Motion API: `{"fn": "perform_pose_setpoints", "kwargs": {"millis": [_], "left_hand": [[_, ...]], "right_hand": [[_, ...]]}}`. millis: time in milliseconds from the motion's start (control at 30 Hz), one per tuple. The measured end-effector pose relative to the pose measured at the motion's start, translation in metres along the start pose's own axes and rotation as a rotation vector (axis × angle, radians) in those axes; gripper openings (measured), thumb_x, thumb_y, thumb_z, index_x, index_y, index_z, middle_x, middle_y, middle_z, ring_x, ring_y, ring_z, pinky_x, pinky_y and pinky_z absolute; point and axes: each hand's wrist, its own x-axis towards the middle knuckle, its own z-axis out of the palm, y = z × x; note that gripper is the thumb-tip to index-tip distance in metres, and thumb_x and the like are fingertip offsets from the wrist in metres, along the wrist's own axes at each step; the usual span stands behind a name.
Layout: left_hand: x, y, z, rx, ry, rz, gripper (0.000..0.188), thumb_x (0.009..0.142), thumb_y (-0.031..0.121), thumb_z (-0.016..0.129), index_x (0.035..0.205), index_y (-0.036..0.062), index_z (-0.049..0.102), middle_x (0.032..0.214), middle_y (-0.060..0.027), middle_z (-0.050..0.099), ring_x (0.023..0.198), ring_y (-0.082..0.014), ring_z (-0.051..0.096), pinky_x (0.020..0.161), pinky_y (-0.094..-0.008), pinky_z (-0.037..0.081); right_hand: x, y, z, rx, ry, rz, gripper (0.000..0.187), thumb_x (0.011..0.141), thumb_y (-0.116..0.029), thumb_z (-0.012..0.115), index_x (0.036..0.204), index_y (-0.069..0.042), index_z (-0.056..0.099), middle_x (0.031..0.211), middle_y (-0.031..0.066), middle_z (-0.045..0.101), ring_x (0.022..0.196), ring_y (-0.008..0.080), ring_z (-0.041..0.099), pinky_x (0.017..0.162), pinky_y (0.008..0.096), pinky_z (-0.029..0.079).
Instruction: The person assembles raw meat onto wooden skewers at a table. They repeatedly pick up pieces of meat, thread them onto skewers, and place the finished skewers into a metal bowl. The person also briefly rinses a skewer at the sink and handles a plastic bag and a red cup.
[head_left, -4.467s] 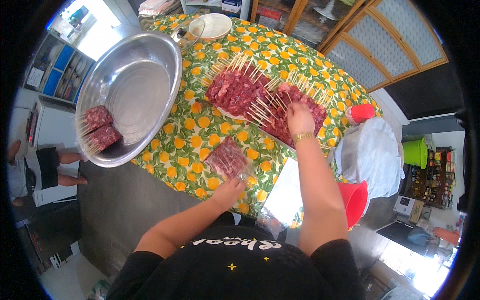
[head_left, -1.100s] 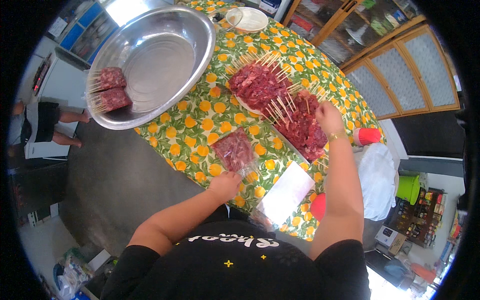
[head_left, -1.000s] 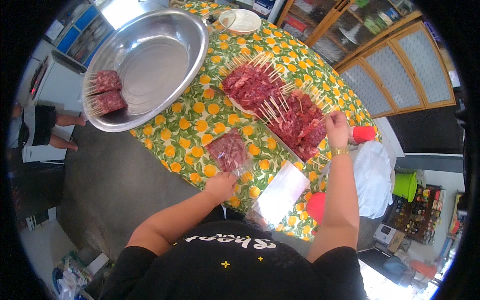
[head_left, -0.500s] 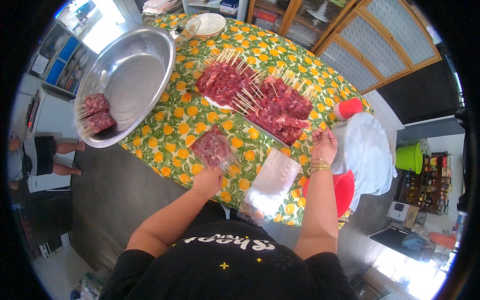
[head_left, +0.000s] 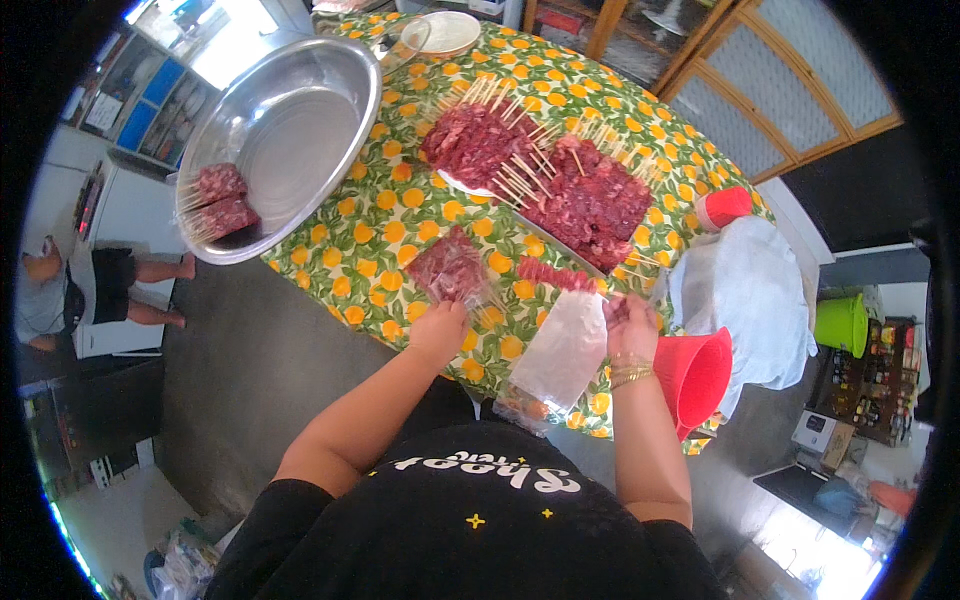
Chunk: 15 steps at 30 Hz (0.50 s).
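My right hand (head_left: 630, 322) is closed on the stick end of a raw meat skewer (head_left: 556, 274). Its strip of red meat points left, above the far end of a stack of clear plastic bags (head_left: 562, 350). My left hand (head_left: 440, 328) pinches the near edge of a clear bag with meat skewers (head_left: 446, 265) lying flat on the table. Beyond my hands, raw skewers are heaped in two piles: the left pile (head_left: 470, 152) on a white plate, the right pile (head_left: 592, 205) on a metal tray, sticks jutting out.
A large metal basin (head_left: 300, 150) at the left holds two bagged packs of skewers (head_left: 222, 202). Red plastic containers (head_left: 692, 380) and a pale blue cloth (head_left: 745, 300) are at the right. A white plate (head_left: 450, 33) stands far back. Another person (head_left: 120, 285) is at the far left.
My right hand has drawn a meat skewer away from the right pile, toward me and over the bags. My left hand keeps its pinch on the bag. The whole view has shifted slightly.
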Motion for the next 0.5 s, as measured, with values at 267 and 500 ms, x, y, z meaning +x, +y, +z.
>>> {"fn": "perform_pose_setpoints", "kwargs": {"millis": [267,500], "left_hand": [[-0.001,-0.005,0.005,-0.015,-0.020,0.044,0.014,0.089,0.020,0.060,0.095,0.0075,0.056,0.091,-0.0137,0.064,0.088,-0.0362,0.064,0.073,-0.0487,0.054],[-0.002,-0.003,0.005,0.047,-0.089,0.100,0.012,0.086,0.014,0.059,0.096,0.0065,0.056,0.092,-0.0124,0.064,0.091,-0.0329,0.065,0.073,-0.0448,0.056]], "right_hand": [[-0.049,0.090,-0.035,-0.072,0.093,0.291,0.012,0.094,-0.008,0.055,0.096,0.003,0.056,0.081,0.0152,0.063,0.075,0.0250,0.064,0.073,0.0404,0.059],[-0.059,0.159,0.005,0.044,0.091,0.492,0.010,0.094,-0.007,0.059,0.094,0.003,0.058,0.087,0.0142,0.064,0.080,0.0251,0.064,0.077,0.0388,0.056]]}}
